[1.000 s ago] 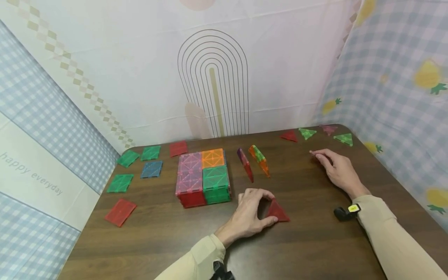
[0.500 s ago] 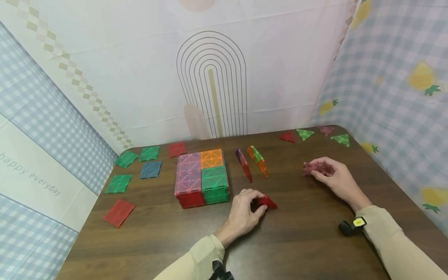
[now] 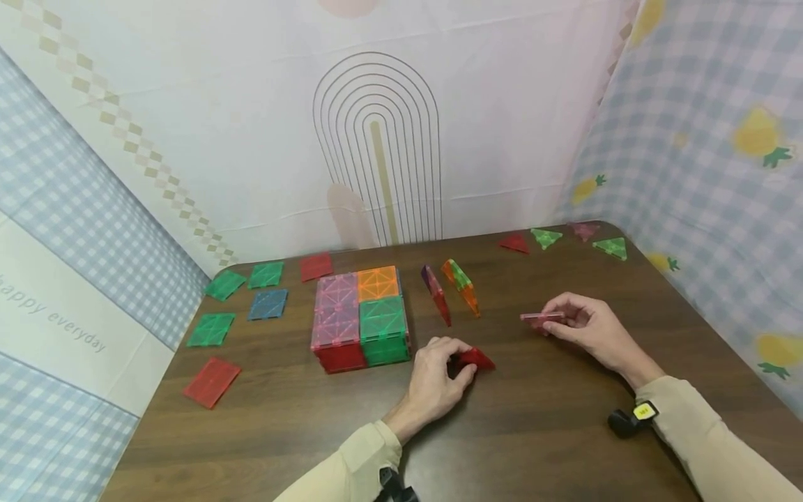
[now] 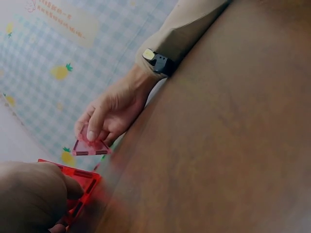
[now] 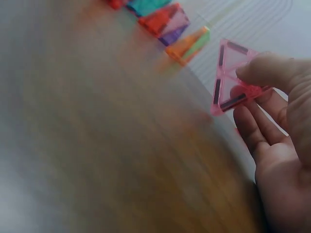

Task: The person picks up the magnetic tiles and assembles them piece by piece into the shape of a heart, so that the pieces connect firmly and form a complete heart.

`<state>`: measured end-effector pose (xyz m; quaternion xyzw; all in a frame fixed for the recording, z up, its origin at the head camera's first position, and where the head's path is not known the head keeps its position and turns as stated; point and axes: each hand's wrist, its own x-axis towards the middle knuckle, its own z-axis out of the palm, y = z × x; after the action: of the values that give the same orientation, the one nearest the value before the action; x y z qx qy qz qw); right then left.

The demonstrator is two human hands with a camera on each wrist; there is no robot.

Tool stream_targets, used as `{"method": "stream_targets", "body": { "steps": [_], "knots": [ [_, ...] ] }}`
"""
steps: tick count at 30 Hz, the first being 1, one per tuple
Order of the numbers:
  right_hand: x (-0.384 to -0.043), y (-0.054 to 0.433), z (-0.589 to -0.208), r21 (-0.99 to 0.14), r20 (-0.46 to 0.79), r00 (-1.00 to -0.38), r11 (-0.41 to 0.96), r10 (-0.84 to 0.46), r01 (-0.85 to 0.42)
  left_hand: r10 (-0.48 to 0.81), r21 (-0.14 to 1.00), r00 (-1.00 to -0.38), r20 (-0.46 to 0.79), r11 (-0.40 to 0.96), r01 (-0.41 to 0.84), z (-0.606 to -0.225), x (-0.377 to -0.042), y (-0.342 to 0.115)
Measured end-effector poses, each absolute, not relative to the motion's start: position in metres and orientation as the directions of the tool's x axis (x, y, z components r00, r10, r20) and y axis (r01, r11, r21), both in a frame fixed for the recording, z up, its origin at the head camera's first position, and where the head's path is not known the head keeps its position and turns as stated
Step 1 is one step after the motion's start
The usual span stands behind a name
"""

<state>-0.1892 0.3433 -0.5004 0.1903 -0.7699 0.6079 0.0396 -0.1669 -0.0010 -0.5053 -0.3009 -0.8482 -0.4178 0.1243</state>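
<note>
My left hand (image 3: 433, 380) pinches a red triangular magnetic tile (image 3: 479, 359) between thumb and fingers, low over the table in front of the block. In the left wrist view this red tile (image 4: 86, 180) stands tilted, partly behind the hand. To the right, my right hand (image 3: 596, 333) holds a pink triangular magnetic tile (image 3: 532, 318), seen nearly edge-on from the head. The right wrist view shows the pink tile (image 5: 234, 63) face-on, thumb on one side and fingers behind. The two tiles are apart.
A block of magnetic tiles (image 3: 337, 310) stands left of centre. Beside it stand a purple-and-red triangular piece (image 3: 437, 295) and an orange-and-green one (image 3: 463, 287). Several square tiles (image 3: 212, 382) lie at the left. Several triangular tiles (image 3: 546, 238) lie at the back right.
My left hand has drawn the red tile left and tilted it away from facing the camera. My right hand has brought the pink tile nearer and leftward, turning it.
</note>
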Motion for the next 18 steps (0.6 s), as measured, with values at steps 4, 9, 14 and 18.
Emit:
{"method": "stream_targets", "body": {
  "steps": [4, 9, 14, 18],
  "knots": [
    [-0.182, 0.33, -0.5, -0.933, 0.281, -0.915, 0.14, -0.289, -0.331, 0.398, 0.651, -0.797, 0.454, 0.462, 0.602, -0.505, -0.167, -0.001],
    [-0.171, 0.305, -0.5, -0.943, 0.298, -0.882, 0.033, -0.365, -0.332, 0.396, 0.675, -0.808, 0.437, 0.45, 0.585, -0.504, -0.166, -0.001],
    [-0.162, 0.278, -0.5, -0.941, 0.314, -0.869, -0.002, -0.382, -0.339, 0.401, 0.679, -0.81, 0.427, 0.449, 0.58, -0.503, -0.167, -0.001],
    [-0.156, 0.265, -0.498, -0.943, 0.296, -0.885, 0.038, -0.36, -0.331, 0.41, 0.686, -0.811, 0.417, 0.443, 0.577, -0.502, -0.167, -0.001]
  ]
}}
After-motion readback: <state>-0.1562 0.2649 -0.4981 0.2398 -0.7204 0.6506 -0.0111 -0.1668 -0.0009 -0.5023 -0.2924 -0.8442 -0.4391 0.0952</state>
